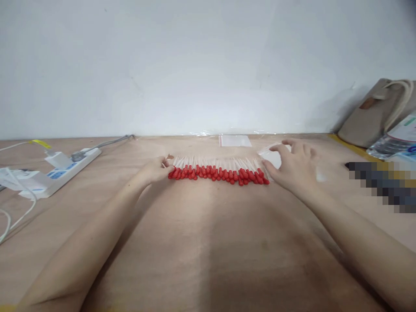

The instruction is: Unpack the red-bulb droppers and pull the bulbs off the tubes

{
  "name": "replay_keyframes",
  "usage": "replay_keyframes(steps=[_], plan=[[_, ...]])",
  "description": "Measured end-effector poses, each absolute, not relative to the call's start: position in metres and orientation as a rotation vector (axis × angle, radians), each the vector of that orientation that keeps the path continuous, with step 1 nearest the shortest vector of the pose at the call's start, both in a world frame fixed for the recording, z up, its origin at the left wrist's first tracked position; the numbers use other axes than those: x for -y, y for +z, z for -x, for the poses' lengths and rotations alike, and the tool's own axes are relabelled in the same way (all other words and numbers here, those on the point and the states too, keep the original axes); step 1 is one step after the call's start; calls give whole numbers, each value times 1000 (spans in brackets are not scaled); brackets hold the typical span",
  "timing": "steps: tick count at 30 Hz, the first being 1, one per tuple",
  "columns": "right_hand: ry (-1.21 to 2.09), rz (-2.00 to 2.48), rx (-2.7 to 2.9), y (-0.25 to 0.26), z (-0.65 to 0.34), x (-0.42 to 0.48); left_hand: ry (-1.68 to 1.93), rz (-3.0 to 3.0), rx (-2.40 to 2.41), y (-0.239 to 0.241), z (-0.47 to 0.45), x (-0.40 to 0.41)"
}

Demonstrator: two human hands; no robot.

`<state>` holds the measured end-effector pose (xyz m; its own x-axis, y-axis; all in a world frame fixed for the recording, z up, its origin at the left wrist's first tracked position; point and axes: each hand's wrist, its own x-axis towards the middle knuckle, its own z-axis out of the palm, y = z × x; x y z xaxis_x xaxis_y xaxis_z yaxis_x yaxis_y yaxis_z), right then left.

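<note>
A row of droppers (216, 173) lies side by side on the wooden table, red bulbs towards me and thin pale tips pointing to the wall. At the row's left end, my left hand (160, 169) has its thumb and fingers closed around the outermost red-bulbed dropper. My right hand (294, 164) hovers by the right end, thumb and fingers spread apart with nothing gripped. Partly behind its fingers lies a clear plastic bag (264, 149). A flat white packet with a red edge (235, 141) rests behind the row.
On the left stands a white power strip (61, 175) with plugged-in chargers and cables. A beige bag (365, 112) and a plastic bottle (394, 136) are at the far right, with a pixelated dark object (383, 184) in front. A white wall (201, 65) rises behind the table.
</note>
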<state>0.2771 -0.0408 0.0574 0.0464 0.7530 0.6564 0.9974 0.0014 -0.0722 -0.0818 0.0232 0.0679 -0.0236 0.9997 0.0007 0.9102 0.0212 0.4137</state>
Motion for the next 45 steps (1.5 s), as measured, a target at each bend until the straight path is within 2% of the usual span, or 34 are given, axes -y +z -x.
replay_keyframes(steps=[8, 12, 18, 23, 26, 35, 45], plan=[[-508, 1699, 1826, 48, -238, 36, 457, -1921, -1859, 59, 80, -27], [-498, 1616, 1865, 35, -235, 32, 492, -1933, -1932, 70, 85, -26], [-414, 1329, 1845, 21, -232, 37, 689, -2379, -2032, 98, 83, 9], [-366, 1033, 1903, 18, -214, 65, 627, -2751, -1326, 54, 47, 54], [-248, 1023, 2133, 13, -203, 75, 695, -2718, -1135, 26, 31, 64], [-52, 1012, 2268, -5, -194, 69, 771, -2522, -986, 12, 18, 57], [-146, 955, 2301, -1, -197, 72, 726, -2462, -958, 11, 22, 51]])
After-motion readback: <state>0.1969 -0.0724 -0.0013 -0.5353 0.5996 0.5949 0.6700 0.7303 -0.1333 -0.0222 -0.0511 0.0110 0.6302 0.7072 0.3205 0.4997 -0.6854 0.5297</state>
